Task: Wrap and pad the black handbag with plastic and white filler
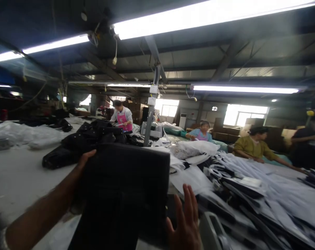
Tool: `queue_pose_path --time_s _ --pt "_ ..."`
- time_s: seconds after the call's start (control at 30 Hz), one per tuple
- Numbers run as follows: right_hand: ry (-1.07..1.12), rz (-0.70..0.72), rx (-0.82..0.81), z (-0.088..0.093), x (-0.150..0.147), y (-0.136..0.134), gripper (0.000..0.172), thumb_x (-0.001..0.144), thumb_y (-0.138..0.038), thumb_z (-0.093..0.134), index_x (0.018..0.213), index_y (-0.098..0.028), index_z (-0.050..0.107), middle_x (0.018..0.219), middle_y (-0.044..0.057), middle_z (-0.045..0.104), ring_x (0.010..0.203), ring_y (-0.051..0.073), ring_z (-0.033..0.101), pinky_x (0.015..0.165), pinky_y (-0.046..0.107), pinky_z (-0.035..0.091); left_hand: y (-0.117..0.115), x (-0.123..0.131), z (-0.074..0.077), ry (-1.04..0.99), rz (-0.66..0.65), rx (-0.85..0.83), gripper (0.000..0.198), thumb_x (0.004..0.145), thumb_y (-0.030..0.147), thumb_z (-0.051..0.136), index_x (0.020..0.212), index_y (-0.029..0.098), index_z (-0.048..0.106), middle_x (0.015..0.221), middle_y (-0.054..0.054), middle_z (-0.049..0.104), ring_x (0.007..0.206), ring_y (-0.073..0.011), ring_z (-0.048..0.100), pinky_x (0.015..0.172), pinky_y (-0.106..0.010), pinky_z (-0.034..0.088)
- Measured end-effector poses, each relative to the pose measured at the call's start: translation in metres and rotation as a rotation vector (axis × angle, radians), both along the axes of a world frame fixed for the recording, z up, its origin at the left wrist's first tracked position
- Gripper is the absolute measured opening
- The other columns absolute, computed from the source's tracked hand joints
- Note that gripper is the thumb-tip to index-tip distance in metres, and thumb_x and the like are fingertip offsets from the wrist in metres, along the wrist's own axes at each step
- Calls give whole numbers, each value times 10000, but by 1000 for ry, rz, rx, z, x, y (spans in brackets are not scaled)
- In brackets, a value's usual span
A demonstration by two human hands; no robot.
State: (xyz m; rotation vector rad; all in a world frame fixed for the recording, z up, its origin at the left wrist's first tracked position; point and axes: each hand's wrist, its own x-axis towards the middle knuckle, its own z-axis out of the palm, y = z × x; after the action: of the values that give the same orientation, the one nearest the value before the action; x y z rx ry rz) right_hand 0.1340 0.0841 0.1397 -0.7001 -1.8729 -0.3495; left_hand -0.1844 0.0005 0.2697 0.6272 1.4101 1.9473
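Note:
A large dark black bag point(128, 180) fills the middle of the head view, its flat face towards me. My left hand point(86, 161) grips its left side near the top corner, the other fingers hidden by the bag. My right hand point(185, 218) is open by the lower right edge, fingers stretched upward; whether it touches the bag I cannot tell. Just beyond, a heap of black bags point(92, 135) lies on the pale table point(24, 177). To the right of my right hand is part of a grey machine point(215, 229).
White and black cut pieces point(251, 187) are piled over the right side. Clear plastic bags point(27, 133) lie at the left. A metal post point(149, 125) rises behind the held bag. Several people work farther off, one in a pink apron point(124, 121). Tube lights point(188, 21) hang overhead.

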Motion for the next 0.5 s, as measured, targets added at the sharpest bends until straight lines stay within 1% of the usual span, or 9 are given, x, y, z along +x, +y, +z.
queue_pose_path --time_s 0.03,0.1,0.17,0.23,0.27,0.33,0.4,0.43,0.5 --pt "-73 -3 89 0 8 -4 860 823 -73 596 1535 -386 229 1650 33 112 1452 432 253 1029 716 426 -8 17 -15 -73 -84 -48 546 754 625 682 1052 167 679 807 -56 743 737 -277 710 635 -378 607" --pt "-191 53 194 2 30 -21 732 828 -161 632 1496 -280 357 1624 108 218 1437 441 285 1034 695 429 -21 45 -42 -264 -246 -134 527 736 641 692 1016 195 695 814 -58 751 786 -290 721 696 -391 609" --pt "-246 147 229 6 57 -44 599 854 -233 642 1423 -235 458 1502 136 459 1379 399 419 1070 647 424 -32 66 -65 -420 -376 -181 500 722 619 725 1014 213 698 854 -54 757 841 -283 722 758 -371 599" --pt "-280 234 196 13 83 -66 473 886 -179 600 1347 -253 522 1260 94 676 1255 324 581 1083 571 453 -40 82 -85 -489 -496 -252 501 713 620 735 986 201 703 873 -64 753 840 -268 713 724 -336 590" --pt "-270 254 152 17 94 -75 433 901 -126 557 1309 -271 545 1127 63 732 1161 281 652 1056 506 501 -43 89 -93 -499 -540 -303 506 716 637 724 951 189 706 846 -69 745 791 -249 704 655 -307 578" --pt "-194 243 -9 26 109 -88 369 930 -98 493 1235 -286 582 940 38 752 932 214 735 880 338 604 -50 103 -109 -517 -630 -420 509 724 672 695 863 183 702 742 -48 703 642 -182 642 495 -230 492" --pt "-109 224 -195 32 111 -95 280 965 -151 463 1168 -278 609 810 29 718 700 162 720 655 226 595 -56 116 -122 -490 -707 -499 482 732 663 698 828 191 698 665 -10 635 543 -122 541 423 -179 389" --pt "-89 229 -286 34 108 -96 247 978 -182 455 1139 -272 619 768 20 700 635 145 695 599 205 570 -58 123 -127 -458 -758 -509 464 741 650 701 849 199 702 660 3 610 537 -109 510 426 -165 368" --pt "-105 270 -474 36 98 -95 221 994 -232 443 1083 -259 643 760 14 700 647 143 692 618 206 560 -60 134 -135 -341 -874 -500 457 763 651 681 911 220 711 664 18 576 547 -99 474 440 -148 340"
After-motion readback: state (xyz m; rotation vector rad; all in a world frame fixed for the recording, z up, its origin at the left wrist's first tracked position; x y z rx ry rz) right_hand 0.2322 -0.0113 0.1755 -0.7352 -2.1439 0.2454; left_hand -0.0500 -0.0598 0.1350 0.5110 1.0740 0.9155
